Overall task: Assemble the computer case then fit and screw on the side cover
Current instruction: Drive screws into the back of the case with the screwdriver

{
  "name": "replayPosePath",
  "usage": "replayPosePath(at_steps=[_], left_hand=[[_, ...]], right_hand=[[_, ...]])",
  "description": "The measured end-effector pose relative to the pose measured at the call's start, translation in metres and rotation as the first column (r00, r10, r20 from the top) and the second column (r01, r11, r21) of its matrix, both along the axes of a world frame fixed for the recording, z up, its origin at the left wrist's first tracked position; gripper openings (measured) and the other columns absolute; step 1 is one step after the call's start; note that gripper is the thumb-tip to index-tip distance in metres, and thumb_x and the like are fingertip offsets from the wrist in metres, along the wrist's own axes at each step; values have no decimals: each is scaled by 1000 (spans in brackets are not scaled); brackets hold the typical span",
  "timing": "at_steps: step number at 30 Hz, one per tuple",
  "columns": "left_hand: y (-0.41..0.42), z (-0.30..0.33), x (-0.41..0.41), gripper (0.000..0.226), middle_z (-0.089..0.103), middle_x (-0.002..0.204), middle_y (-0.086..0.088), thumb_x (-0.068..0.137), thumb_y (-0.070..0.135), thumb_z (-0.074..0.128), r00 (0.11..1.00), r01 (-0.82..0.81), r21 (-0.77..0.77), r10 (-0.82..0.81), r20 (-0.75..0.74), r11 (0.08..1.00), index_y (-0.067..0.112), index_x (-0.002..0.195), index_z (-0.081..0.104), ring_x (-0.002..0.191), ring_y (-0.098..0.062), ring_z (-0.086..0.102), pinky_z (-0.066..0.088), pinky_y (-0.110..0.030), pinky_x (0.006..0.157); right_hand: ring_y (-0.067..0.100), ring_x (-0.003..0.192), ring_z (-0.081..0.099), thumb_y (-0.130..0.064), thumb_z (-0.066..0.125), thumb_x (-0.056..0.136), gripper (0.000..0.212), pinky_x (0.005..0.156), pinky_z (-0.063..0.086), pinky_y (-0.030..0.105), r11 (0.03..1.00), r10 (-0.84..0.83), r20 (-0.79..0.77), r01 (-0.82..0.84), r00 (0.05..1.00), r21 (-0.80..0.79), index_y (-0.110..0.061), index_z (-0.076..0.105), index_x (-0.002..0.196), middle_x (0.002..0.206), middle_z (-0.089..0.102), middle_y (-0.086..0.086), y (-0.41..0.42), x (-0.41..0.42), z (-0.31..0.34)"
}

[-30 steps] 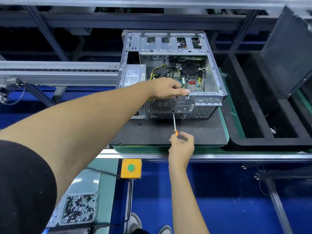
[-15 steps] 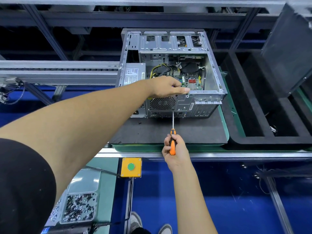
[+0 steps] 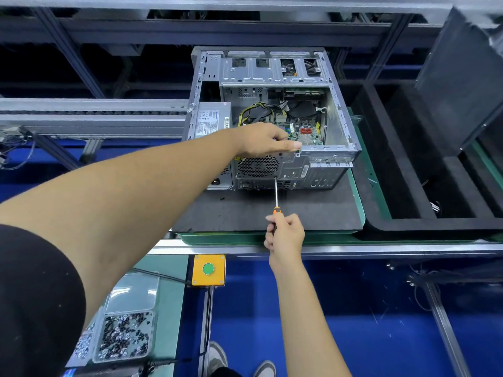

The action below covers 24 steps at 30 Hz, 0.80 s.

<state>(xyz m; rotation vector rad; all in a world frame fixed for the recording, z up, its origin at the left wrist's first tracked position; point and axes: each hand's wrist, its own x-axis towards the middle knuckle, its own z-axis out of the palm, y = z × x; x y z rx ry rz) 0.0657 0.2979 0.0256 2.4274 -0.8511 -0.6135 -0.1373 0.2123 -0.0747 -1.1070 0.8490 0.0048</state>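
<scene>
The open silver computer case (image 3: 272,72) lies on its side on a dark foam mat (image 3: 313,210), with its rear panel facing me. Inside I see the motherboard, cables and power supply. My left hand (image 3: 264,140) grips the top rear edge of the case above the fan grille (image 3: 257,165), thumb pointing right. My right hand (image 3: 285,235) holds the orange-handled screwdriver (image 3: 276,194) upright by its handle. The tip of the screwdriver touches the rear panel just below the grille. A dark flat panel (image 3: 462,83), possibly the side cover, stands at the right.
The mat sits on a green tray (image 3: 359,210) on the conveyor. A black foam bin (image 3: 381,186) adjoins it on the right. A yellow box with a green button (image 3: 208,269) hangs below the front rail. A clear box of screws (image 3: 123,336) is at bottom left.
My right hand has shifted its grip up the screwdriver handle, now covering most of the orange; the tip stays at the same spot. My left hand has not moved.
</scene>
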Motion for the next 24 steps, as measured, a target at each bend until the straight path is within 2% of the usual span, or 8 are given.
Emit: replayPosePath(at_steps=[5, 8, 13, 17, 19, 21, 22, 24], left_hand=[[1, -2, 2, 67, 45, 76, -2, 89, 79, 45, 1000, -1, -16, 1, -16, 1000, 12, 78, 47, 73, -16, 50, 40, -35, 72], [1, -1, 2, 73, 47, 76, -1, 87, 81, 44, 1000, 1, -19, -1, -11, 1000, 8, 82, 50, 73, -16, 51, 42, -35, 73], [0, 5, -7, 62, 37, 63, 7, 85, 82, 46, 999, -44, -16, 44, 16, 999, 23, 67, 39, 52, -7, 34, 33, -32, 62], [1, 11, -19, 63, 53, 67, 9, 88, 83, 39, 971, -114, 14, 108, 211, 993, 21, 75, 45, 64, -13, 50, 35, -32, 62], [4, 11, -29, 54, 62, 71, 12, 92, 79, 35, 887, -176, -22, 168, 431, 984, 28, 84, 49, 79, -14, 58, 39, -31, 70], [13, 3, -46, 35, 64, 88, 17, 98, 66, 42, 716, -195, -178, 264, 646, 964, 33, 93, 51, 100, -13, 54, 31, -29, 89], [21, -6, -59, 25, 62, 98, 19, 99, 59, 48, 627, -196, -298, 353, 695, 934, 34, 96, 54, 108, -11, 49, 25, -28, 90], [45, -36, -90, 14, 57, 108, 18, 100, 46, 57, 474, -223, -496, 537, 698, 840, 32, 100, 59, 106, -12, 45, 25, -28, 85]], right_hand=[[11, 39, 26, -3, 58, 91, 31, 35, 16, 23, 952, 69, 12, -69, 998, 298, -17, 34, 78, 60, 47, 1, -12, 1, 0], [9, 39, 27, -4, 56, 94, 27, 35, 16, 21, 922, 94, 16, -93, 995, 375, -18, 37, 82, 59, 47, -1, -16, 1, -1], [10, 42, 30, -5, 60, 91, 29, 37, 18, 23, 961, 102, 17, -103, 995, 256, -17, 37, 80, 63, 49, 0, -13, 0, -2], [12, 42, 34, -6, 63, 94, 22, 37, 22, 24, 992, 102, -55, -98, 993, 74, -11, 47, 79, 63, 54, 2, -9, -9, -6], [12, 40, 35, -7, 62, 95, 21, 37, 23, 22, 991, 129, -101, -133, 986, -27, -10, 49, 79, 62, 55, 3, -9, -17, -11], [12, 41, 37, -10, 61, 97, 26, 39, 26, 23, 971, 182, -107, -196, 977, -136, -11, 45, 78, 62, 60, 3, -10, -24, -17], [13, 44, 41, -12, 60, 99, 29, 42, 29, 25, 951, 213, -106, -231, 971, -203, -12, 42, 77, 64, 65, 3, -12, -27, -19], [14, 52, 47, -15, 60, 100, 34, 50, 35, 29, 894, 266, -116, -290, 957, -342, -15, 36, 75, 71, 72, 3, -14, -28, -24]])
